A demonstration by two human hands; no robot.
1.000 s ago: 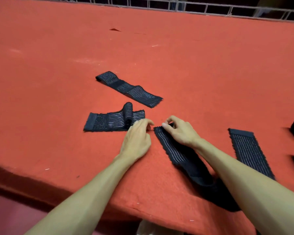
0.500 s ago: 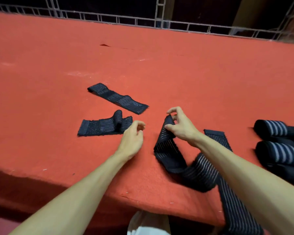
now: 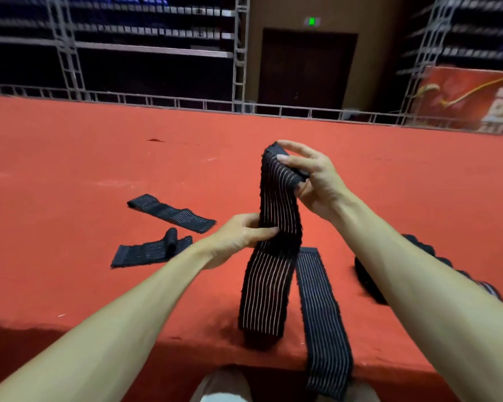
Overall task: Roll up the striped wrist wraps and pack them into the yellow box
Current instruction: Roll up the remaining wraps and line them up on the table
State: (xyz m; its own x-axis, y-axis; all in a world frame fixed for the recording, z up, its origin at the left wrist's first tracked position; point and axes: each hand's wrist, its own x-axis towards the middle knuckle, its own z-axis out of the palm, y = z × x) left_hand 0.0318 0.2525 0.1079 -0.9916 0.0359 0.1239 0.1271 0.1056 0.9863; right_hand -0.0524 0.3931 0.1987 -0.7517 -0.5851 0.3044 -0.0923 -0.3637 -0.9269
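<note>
The striped wrist wrap (image 3: 276,285) is held upright above the red tabletop (image 3: 70,169), its lower end hanging down by the near edge. The right grip (image 3: 314,181) pinches its top end between thumb and fingers, while the left grip (image 3: 238,239) pinches its left edge midway down. A second wrap (image 3: 320,314) lies flat just to its right, draping over the edge, and two more wraps (image 3: 172,213) lie to the left.

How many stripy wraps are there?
4 clearly: a held wrap in left hand and right hand, a flat wrap beside it, two wraps further left. Dark rolls behind the right forearm may be more.
</note>
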